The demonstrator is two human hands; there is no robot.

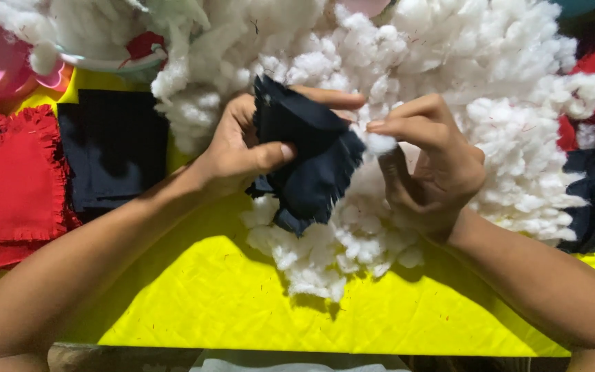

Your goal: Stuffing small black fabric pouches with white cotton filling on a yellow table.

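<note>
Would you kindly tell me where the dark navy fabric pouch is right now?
In the head view, the dark navy fabric pouch sits centre frame, held by the left hand, with the right hand beside it, over the white stuffing pile.

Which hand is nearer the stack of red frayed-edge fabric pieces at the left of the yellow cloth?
Left. The left hand, gripping a dark navy fabric pouch, is closer to the red fabric stack; the right hand, pinching white stuffing, is farther away.

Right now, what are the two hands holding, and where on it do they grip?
The left hand grips a dark navy fabric pouch by its left side, thumb across the front. The right hand pinches a tuft of white stuffing at the pouch's right edge.
</note>
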